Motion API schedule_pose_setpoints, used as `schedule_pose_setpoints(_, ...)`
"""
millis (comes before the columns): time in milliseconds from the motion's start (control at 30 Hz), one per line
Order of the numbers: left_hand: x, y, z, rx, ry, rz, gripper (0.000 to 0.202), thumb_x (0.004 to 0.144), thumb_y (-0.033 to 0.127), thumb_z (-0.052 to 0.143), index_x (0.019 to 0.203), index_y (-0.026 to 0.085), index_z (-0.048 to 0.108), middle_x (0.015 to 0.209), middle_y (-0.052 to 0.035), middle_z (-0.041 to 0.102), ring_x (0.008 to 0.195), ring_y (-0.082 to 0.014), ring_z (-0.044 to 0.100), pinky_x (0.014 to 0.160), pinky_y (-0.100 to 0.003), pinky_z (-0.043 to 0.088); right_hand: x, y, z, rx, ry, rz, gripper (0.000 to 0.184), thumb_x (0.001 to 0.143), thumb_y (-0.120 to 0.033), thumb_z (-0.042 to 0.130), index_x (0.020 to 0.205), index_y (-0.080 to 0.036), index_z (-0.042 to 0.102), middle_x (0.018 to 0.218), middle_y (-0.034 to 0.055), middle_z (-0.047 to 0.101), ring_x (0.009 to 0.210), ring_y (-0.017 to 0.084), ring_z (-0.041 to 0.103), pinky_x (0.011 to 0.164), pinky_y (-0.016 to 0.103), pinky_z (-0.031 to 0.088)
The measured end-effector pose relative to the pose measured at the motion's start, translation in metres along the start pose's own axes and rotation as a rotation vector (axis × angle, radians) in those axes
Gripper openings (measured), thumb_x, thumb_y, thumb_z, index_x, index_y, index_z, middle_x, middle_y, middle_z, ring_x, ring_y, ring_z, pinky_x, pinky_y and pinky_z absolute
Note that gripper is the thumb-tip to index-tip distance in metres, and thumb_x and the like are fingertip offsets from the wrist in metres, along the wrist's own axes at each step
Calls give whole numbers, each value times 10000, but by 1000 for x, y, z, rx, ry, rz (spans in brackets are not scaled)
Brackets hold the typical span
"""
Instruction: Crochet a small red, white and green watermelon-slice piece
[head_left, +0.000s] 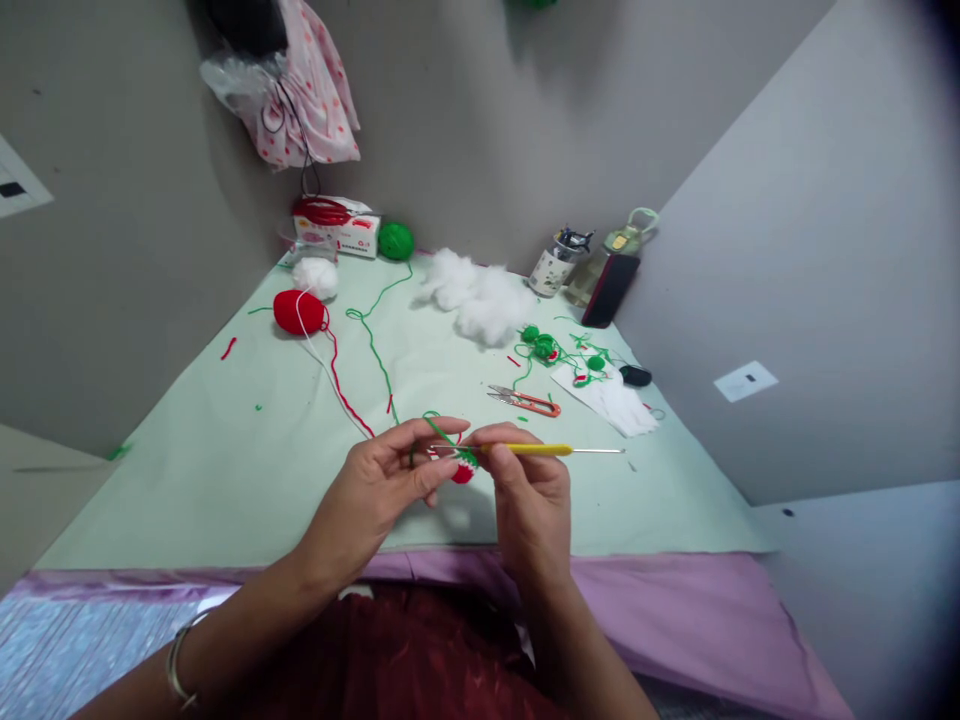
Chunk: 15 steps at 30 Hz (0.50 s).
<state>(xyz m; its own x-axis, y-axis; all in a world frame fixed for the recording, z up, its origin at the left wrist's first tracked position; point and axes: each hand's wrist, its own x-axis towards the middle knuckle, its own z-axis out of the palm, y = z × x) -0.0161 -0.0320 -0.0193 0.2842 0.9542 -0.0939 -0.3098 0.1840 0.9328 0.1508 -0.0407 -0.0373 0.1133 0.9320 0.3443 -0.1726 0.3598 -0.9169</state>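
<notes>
Between the thumb and fingers of my left hand [397, 470] is a small crochet piece [465, 468], red at the bottom with white and green above. Green yarn runs over the left index finger. My right hand [529, 490] grips a crochet hook [551, 450] by its yellow handle; its metal shaft reaches left to the crochet piece, and a second metal end sticks out to the right. Red, white and green strands lead from near my left hand to a red yarn ball [298, 312], a white yarn ball [315, 277] and a green yarn ball [396, 241].
White stuffing [480, 300] lies at the table's back middle. Orange thread snips [532, 402] rest right of centre, near green crochet bits [541, 345] and a white tissue [611, 395]. A pen cup [553, 268], a bottle [622, 240] and a phone [611, 290] stand at the back right.
</notes>
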Motion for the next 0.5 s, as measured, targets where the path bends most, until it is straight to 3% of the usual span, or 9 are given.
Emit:
schedule_pose_setpoints(133,2,1,2,49,29,36,208,887,326,813,1091,291,840,838,-1,747,774,-152,623,715,-250,508,1,0,2,-26,-14,-54,93,947,-237,746,985,-271,823,950,17,775,897,149,727,795,271,605)
schedule_pose_setpoints(233,4,4,2,129,32,40,194,911,361,781,1086,294,834,965,-14,782,902,-185,667,872,-299,524,3,-1,4,-16,-17,-30,75,908,-217,781,962,-255,819,920,10,746,766,130,707,699,263,612)
schedule_pose_setpoints(367,4,10,1,420,195,247,318,815,320,870,1126,289,811,1202,-32,741,1185,-243,618,1101,-347,416,3,-5,6,-80,33,-107,103,901,-164,768,954,-244,804,886,5,718,689,121,684,641,269,607)
schedule_pose_setpoints(433,2,14,2,497,254,308,337,804,306,875,1131,277,797,1118,-29,729,1096,-232,625,1072,-347,425,1,-7,6,-199,59,-211,140,903,-126,754,960,-248,792,868,12,720,753,151,698,672,294,612)
schedule_pose_setpoints(500,-1,17,5,447,214,240,331,844,326,836,1162,260,776,924,-4,695,912,-204,628,954,-334,479,-2,-7,6,-368,64,-349,209,907,-72,728,1006,-251,775,856,19,725,814,173,702,722,318,614)
